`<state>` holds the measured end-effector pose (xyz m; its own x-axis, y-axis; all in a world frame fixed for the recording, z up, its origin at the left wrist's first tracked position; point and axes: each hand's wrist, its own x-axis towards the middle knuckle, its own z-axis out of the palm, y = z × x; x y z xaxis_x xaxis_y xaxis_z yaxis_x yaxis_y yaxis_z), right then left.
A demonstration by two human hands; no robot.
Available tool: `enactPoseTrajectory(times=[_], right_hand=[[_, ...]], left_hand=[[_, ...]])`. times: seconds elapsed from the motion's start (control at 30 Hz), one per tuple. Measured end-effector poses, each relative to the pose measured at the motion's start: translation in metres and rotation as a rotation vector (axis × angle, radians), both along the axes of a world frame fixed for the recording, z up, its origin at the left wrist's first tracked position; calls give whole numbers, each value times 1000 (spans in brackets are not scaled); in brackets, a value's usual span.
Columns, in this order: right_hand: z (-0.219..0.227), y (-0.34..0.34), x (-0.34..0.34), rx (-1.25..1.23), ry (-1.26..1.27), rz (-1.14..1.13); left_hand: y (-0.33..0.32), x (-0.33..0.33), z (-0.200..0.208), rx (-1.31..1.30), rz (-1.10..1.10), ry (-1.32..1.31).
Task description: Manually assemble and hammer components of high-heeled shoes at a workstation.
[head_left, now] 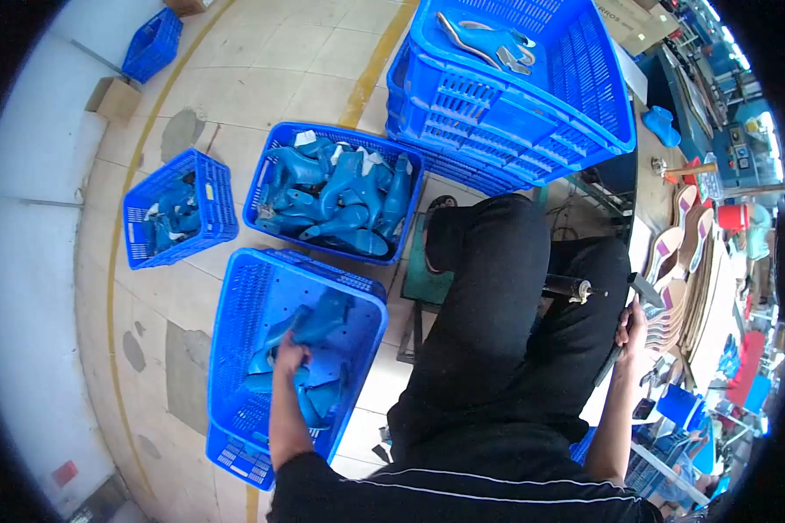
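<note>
My left hand (292,354) reaches down into a blue plastic crate (227,349) on my left. Its fingers are closed on a blue shoe last (324,315), slightly blurred, above several other lasts (324,399) lying in the crate. My right hand (632,331), beside my right thigh, is wrapped round a hammer (645,290). The hammer's head points up and away, and its handle runs back below the hand. Between my knees a dark cylindrical post (567,286) with a thin metal pin sticks out.
A second crate (266,166) full of blue lasts stands beyond the first, with a smaller crate (221,205) to its left. Large stacked crates (497,113) rise ahead. Insoles (668,301) lie in rows on the right-hand bench, near a mallet (693,169) and a red container (733,216).
</note>
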<state>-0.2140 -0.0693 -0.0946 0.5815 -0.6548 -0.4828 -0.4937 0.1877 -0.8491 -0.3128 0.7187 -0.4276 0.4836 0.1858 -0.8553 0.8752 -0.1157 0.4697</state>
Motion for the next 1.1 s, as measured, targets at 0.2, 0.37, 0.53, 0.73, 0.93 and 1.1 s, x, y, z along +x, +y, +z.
enactPoseTrajectory(times=[0.2, 0.37, 0.53, 0.73, 0.93, 1.1], right_hand=[[-5, -17, -16, -5, -67, 20], [-7, -14, -25, 99, -169, 41], [-14, -20, -50, 49, -206, 126], [14, -20, -93, 82, -244, -46], [6, -43, -150, 148, -29, -1], [8, -45, -170, -146, 247, 93]], left_hand=[[-104, -41, 195, -391, 497, -184], [-160, -9, 280, -527, 556, -381], [-216, 60, 330, -694, 382, -557], [-290, 135, 372, -269, -73, -936], [-361, 177, 421, -43, -578, -1199], [-378, 187, 425, -24, -609, -1218]])
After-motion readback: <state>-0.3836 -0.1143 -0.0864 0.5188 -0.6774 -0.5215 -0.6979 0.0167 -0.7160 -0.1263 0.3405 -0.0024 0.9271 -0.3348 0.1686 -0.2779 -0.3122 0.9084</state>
